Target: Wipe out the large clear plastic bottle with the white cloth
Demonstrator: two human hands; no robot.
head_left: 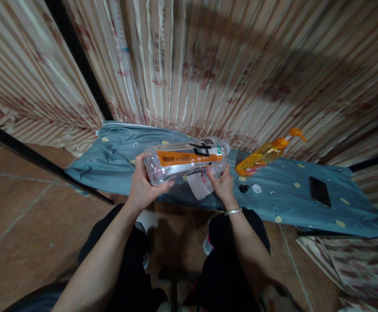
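Note:
A large clear plastic bottle [184,161] with an orange and white label lies sideways in the air above a blue-grey cloth [117,149]. My left hand [143,184] wraps round its base end, fingers closed on it. My right hand [220,182] is under the bottle near its neck end, fingers pressed against it and against a small whitish cloth [200,186] that hangs beneath. A silver bangle [232,212] sits on my right wrist.
An orange pump bottle [266,154] lies tilted on the cloth to the right. A small black cap [243,188] and a white cap [256,188] lie beside it. A dark phone [320,192] rests further right. Striped curtains [208,65] hang behind; brown floor tiles [23,208] lie left.

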